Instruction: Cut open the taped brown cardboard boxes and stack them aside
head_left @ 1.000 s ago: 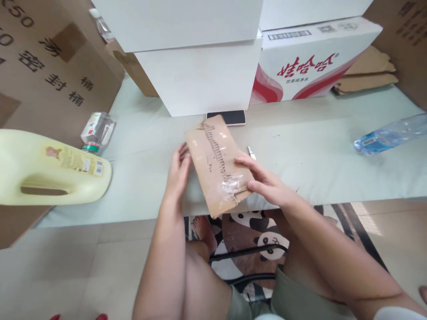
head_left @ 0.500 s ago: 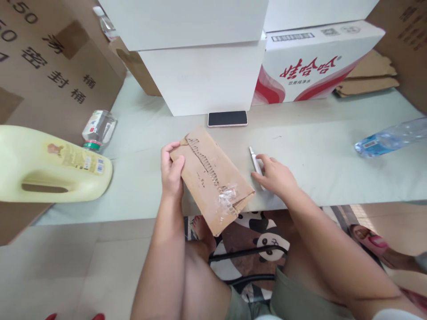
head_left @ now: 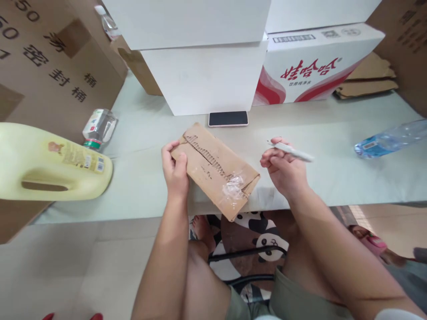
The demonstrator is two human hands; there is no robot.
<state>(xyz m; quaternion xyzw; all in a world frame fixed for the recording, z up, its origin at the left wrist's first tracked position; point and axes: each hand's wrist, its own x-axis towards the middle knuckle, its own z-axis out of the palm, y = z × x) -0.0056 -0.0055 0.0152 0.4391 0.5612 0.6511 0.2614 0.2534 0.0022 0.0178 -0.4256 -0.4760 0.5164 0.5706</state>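
While the left hand (head_left: 176,171) is clamped on the upper left end of the packet (head_left: 208,166), only its thumb and part of its fingers can be examined; the rest pass behind the cardboard. The packet is tilted over the near side of the table (head_left: 333,155), its lowest corner overlapping the table edge in this view. Its underside is hidden, and whether any part of it rests on the table cannot be told. A ragged strip along its upper face exposes the corrugation; the small dark marks beside it are too fine to read. Glare on the tape (head_left: 233,186) near the lower right end obscures the surface beneath.

The right hand (head_left: 283,171), well apart from the left, is closed around a slim white tool (head_left: 295,153). The fingers cover part of its shaft; a small dark tip shows on the left, but its exact form cannot be made out. Tool and packet are not touching.

The phone (head_left: 228,118) lies just in front of the white box (head_left: 207,80), its screen dark. At the left, the jug (head_left: 83,173) is cut off by the frame and hides part of the carton (head_left: 36,106) behind it. The blue-labelled bottle (head_left: 373,146) lies on its side, running out of frame at the right. Below, legs cover part of the panda mat (head_left: 271,249), and a pink shoe (head_left: 375,242) is partly hidden by the right forearm.
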